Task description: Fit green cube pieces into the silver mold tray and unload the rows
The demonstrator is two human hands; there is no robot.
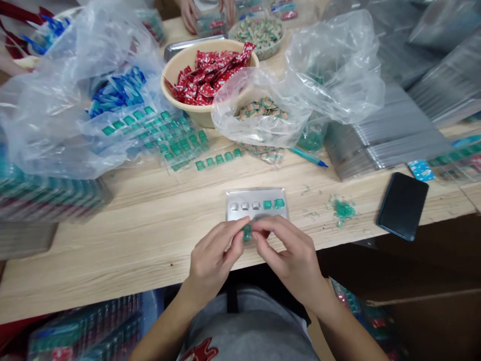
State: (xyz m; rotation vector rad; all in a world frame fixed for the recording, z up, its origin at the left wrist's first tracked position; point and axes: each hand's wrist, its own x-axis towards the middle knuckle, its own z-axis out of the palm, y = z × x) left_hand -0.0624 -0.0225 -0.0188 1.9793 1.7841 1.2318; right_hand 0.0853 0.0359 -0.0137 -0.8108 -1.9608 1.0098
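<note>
Between my two hands, just above the table's front edge, is a small translucent green plastic piece (247, 232). My left hand (214, 250) pinches it between thumb and fingertips. The thumb and forefinger of my right hand (291, 255) are bent close to its right side; whether they grip it too I cannot make out. Right behind the hands lies a clear plastic blister tray (257, 195) with a row of small square hollows. Green square pieces (278, 203) fill the two hollows at the right end; the others look bare.
Green scraps (343, 209) and a black phone (403, 205) lie at the right. Rows of green pieces (180, 145), a bowl (176, 100) of red packets and a plastic bag (259, 130) of small patterned pieces stand behind. Stacked clear trays (391, 130) rise at the right. Another person's hands (190, 15) show at the far side.
</note>
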